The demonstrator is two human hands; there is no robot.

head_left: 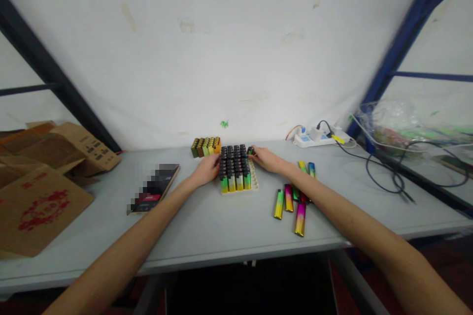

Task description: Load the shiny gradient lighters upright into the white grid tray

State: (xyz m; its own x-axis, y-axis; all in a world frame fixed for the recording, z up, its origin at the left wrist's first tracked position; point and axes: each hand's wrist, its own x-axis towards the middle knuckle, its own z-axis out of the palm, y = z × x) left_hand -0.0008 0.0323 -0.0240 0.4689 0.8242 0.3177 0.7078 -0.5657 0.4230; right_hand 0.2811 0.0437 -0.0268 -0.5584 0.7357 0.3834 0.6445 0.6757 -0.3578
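Note:
A pale tray [254,180] stands in the middle of the table, filled with upright rows of lighters [235,182] with black tops and shiny green, silver and yellow bodies. Its right-hand column shows bare holes. My left hand [207,169] grips the tray's left side, fingertips partly hidden by the lighters. At the back right corner, my right hand [266,158] pinches a single lighter [251,150], dark-topped with some green, over the bare column. Under and beside my right forearm lie several loose lighters [300,219] in pink, yellow, green and blue.
Behind the tray sits a block of gold and green lighter bodies [206,146]. Cardboard boxes [44,206] and a flat dark box [157,189] are on the left. A white power strip [318,139], a black cable [384,162] and a plastic bag [399,120] occupy the right.

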